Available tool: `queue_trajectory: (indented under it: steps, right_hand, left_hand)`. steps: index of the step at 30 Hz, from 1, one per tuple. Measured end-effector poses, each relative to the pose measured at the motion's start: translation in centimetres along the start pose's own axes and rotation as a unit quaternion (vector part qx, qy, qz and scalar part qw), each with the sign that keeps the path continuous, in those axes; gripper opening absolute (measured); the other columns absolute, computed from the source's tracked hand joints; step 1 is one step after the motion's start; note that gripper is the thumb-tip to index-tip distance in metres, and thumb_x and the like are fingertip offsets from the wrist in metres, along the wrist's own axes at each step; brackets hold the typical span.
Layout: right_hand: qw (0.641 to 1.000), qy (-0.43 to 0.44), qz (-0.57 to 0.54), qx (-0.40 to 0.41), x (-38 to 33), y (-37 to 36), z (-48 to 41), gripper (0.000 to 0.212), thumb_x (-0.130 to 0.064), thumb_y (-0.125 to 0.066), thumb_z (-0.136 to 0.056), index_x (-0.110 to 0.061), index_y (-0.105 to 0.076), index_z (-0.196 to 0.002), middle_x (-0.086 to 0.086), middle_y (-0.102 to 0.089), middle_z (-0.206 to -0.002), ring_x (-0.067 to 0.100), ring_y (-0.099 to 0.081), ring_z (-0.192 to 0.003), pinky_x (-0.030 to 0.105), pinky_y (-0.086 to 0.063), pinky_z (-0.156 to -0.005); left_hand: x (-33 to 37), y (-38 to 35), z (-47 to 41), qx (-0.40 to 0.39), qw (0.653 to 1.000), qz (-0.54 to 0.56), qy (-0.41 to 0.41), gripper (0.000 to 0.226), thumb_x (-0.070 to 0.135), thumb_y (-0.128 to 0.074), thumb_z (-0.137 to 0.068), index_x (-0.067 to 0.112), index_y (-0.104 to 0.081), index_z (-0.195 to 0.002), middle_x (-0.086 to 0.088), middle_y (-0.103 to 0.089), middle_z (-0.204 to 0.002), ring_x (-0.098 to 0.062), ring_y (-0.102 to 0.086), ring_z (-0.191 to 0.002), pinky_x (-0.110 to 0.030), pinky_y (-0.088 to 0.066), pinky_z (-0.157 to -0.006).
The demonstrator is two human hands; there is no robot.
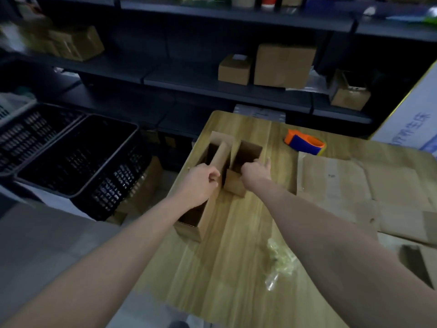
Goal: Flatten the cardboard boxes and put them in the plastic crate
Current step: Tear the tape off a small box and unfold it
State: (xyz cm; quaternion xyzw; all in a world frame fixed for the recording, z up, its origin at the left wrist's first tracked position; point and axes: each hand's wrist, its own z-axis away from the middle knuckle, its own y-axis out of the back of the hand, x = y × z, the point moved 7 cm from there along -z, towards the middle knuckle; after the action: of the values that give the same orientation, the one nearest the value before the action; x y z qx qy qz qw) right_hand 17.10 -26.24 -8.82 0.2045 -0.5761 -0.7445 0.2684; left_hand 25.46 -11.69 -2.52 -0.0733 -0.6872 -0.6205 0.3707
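Long open brown cardboard box (pixel 208 216) at left edge of light wood table (pixel 231 268); L hand (pixel 203 181) fingers curled round its upright flap. R hand (pixel 255 171) fingers hooked on smaller open brown box (pixel 248 152) beside it. Black plastic crate (pixel 78 157) left of table, apart.

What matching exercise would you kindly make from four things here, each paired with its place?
Things: 1 tape dispenser; 2 plastic crate; 3 flattened cardboard; 4 open cardboard box.
Places: A held by left hand and right hand; B left of the table; C flat on the table's right side; D near the table's far edge.
Pairs: 1-D; 2-B; 3-C; 4-A.
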Motion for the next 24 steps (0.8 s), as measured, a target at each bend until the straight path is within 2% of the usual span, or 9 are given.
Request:
queue_trajectory:
  steps: [2, 4, 6, 8, 11, 13, 17, 22, 24]
  right_hand:
    - [0.997, -0.029, -0.026, 0.061, 1.7, 1.1, 0.2, 0.018, -0.015, -0.047, -0.093, -0.019, -0.064, -0.097, 0.005, -0.065, -0.101, 0.025, -0.044, -0.123, 0.055, 0.000, -0.115]
    - [0.987, -0.056, -0.081, 0.126, 3.6, 3.1, 0.8, 0.020, -0.017, -0.043, -0.095, -0.018, -0.060, -0.105, 0.006, -0.065, -0.098, 0.025, -0.048, -0.119, 0.050, -0.003, -0.116]
    - [0.966, -0.076, -0.182, 0.167, 5.4, 5.1, 1.6, 0.027, -0.016, -0.041, -0.096, -0.013, -0.058, -0.117, 0.010, -0.066, -0.098, 0.029, -0.056, -0.109, 0.044, -0.023, -0.112]
    - [0.933, -0.101, -0.290, 0.186, 7.8, 6.8, 3.0, 0.031, -0.018, -0.041, -0.098, -0.007, -0.056, -0.123, 0.017, -0.064, -0.105, 0.034, -0.058, -0.102, 0.036, -0.042, -0.089]
    - [0.909, -0.141, -0.337, 0.202, 11.8, 7.8, 5.2, 0.027, -0.019, -0.039, -0.100, -0.001, -0.059, -0.104, 0.020, -0.062, -0.100, 0.037, -0.057, -0.099, 0.030, -0.037, -0.069]
    - [0.897, -0.177, -0.348, 0.208, 14.6, 7.8, 7.2, 0.028, -0.018, -0.039, -0.099, 0.001, -0.060, -0.096, 0.022, -0.062, -0.099, 0.037, -0.057, -0.098, 0.029, -0.034, -0.068]
    - [0.875, -0.249, -0.352, 0.222, 19.6, 6.5, 11.9, 0.027, -0.014, -0.043, -0.094, 0.000, -0.055, -0.075, 0.026, -0.062, -0.094, 0.038, -0.057, -0.096, 0.029, -0.031, -0.065]
    - [0.834, -0.347, -0.377, 0.203, 25.5, 2.5, 18.0, 0.026, -0.013, -0.043, -0.093, 0.003, -0.063, -0.092, 0.024, -0.064, -0.102, 0.036, -0.058, -0.101, 0.032, -0.042, -0.075]
    - [0.819, -0.384, -0.385, 0.181, 27.6, 0.4, 20.7, 0.025, -0.014, -0.043, -0.094, -0.001, -0.062, -0.083, 0.020, -0.063, -0.096, 0.035, -0.059, -0.101, 0.029, -0.039, -0.071]
  left_hand:
    - [0.3, -0.3, -0.5, -0.002, 1.000, 0.005, -0.010, 0.024, 0.014, -0.059, -0.090, 0.019, -0.062, -0.113, 0.007, -0.056, -0.108, -0.005, -0.053, -0.093, -0.018, -0.042, -0.083]
    - [1.0, -0.9, -1.1, -0.001, 1.000, 0.012, -0.017, 0.028, 0.014, -0.059, -0.090, 0.018, -0.060, -0.118, 0.004, -0.056, -0.111, -0.005, -0.052, -0.094, -0.019, -0.042, -0.085]
    - [1.9, -1.5, -1.8, 0.002, 1.000, 0.021, -0.017, 0.034, 0.015, -0.060, -0.089, 0.016, -0.057, -0.123, 0.000, -0.053, -0.118, -0.010, -0.052, -0.101, -0.022, -0.041, -0.088]
    - [3.7, -2.6, -2.7, 0.003, 0.999, 0.041, -0.029, 0.039, 0.018, -0.062, -0.088, 0.014, -0.054, -0.125, -0.002, -0.049, -0.122, -0.013, -0.050, -0.105, -0.023, -0.039, -0.087]
    - [6.5, -4.6, -3.6, -0.004, 0.997, 0.071, -0.038, 0.048, 0.024, -0.065, -0.086, 0.011, -0.050, -0.130, -0.003, -0.046, -0.129, -0.019, -0.049, -0.114, -0.031, -0.041, -0.096]
    - [8.7, -6.3, -4.0, -0.016, 0.995, 0.079, -0.050, 0.048, 0.022, -0.068, -0.083, 0.008, -0.052, -0.127, -0.008, -0.048, -0.127, -0.023, -0.050, -0.114, -0.034, -0.040, -0.100]
    - [12.7, -10.2, -3.6, -0.051, 0.992, 0.085, -0.075, 0.042, 0.016, -0.072, -0.080, 0.005, -0.060, -0.118, -0.012, -0.053, -0.116, -0.026, -0.054, -0.106, -0.030, -0.040, -0.096]
    - [17.4, -15.9, -1.7, -0.122, 0.984, 0.067, -0.113, 0.045, 0.022, -0.072, -0.080, 0.008, -0.059, -0.120, -0.009, -0.053, -0.118, -0.024, -0.055, -0.105, -0.031, -0.042, -0.093]
    - [19.2, -18.4, -0.7, -0.167, 0.976, 0.061, -0.128, 0.044, 0.025, -0.073, -0.080, 0.007, -0.059, -0.118, -0.007, -0.052, -0.115, -0.023, -0.055, -0.102, -0.032, -0.044, -0.091]
